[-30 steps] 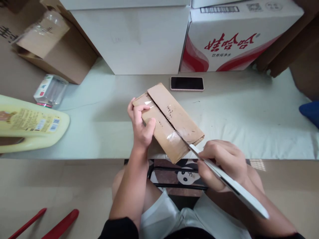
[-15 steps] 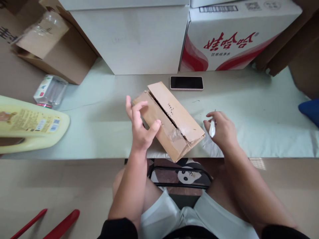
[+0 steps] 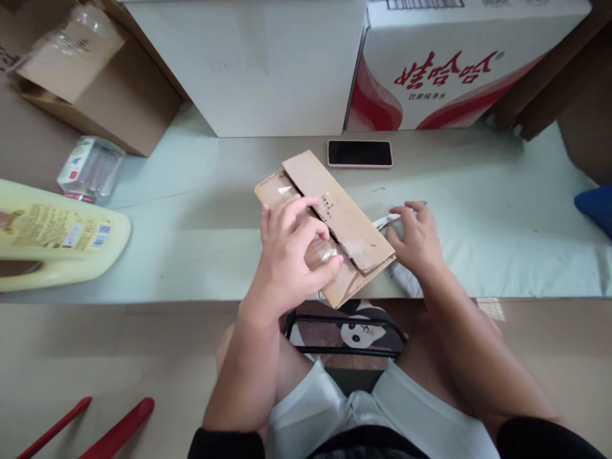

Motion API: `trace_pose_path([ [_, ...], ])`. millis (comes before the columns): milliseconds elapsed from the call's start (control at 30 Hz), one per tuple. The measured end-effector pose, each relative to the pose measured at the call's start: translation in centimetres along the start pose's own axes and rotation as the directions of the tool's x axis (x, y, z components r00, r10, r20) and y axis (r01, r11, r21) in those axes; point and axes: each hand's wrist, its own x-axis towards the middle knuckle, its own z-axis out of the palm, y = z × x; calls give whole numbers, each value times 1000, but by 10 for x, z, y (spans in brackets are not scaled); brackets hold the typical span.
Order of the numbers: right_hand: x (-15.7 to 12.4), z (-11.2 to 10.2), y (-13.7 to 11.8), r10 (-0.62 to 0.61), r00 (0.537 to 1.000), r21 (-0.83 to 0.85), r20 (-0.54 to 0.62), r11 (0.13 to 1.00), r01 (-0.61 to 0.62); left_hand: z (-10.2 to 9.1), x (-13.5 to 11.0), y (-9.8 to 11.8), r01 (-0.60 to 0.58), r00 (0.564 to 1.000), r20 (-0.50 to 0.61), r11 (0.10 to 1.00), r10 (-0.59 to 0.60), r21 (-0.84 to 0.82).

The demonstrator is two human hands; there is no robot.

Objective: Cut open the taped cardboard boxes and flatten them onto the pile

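Note:
A small brown cardboard box lies slanted at the table's front edge, its top flaps parted along a dark slit, with clear tape on it. My left hand is over the near flap, fingers curled but apart, holding nothing. To the right of the box, my right hand has its thumb and fingers spread. Beside its fingertips is a slim white tool, perhaps a utility knife; whether a finger still touches it I cannot tell. Something greyish-white shows partly beneath the right hand.
A phone lies behind the box. Large white cartons line the back. At left are a yellow jug, a clear plastic jar and an open cardboard box. A blue object is at far right.
My left hand has moved right and over the box's slit. My right hand has opened and shifted slightly up and left, and the white tool now lies beyond its fingertips. The view tilted slightly.

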Motion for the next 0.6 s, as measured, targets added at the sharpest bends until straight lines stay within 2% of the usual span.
trace_pose_path([
  [167, -3, -4, -10, -32, 996, 38, -78, 999, 35, 1, 1, 3, 15, 1000, 4, 1000, -15, -6],
  [333, -3, -2, -14, -107, 992, 152, -69, 982, 116, 0, -1, 3, -19, 999, 40, 1000, 18, 10],
  [600, -5, -5, -18, -76, 996, 238, -39, 968, 83, -3, -5, 1, -88, 993, 75, 996, 86, 21],
])
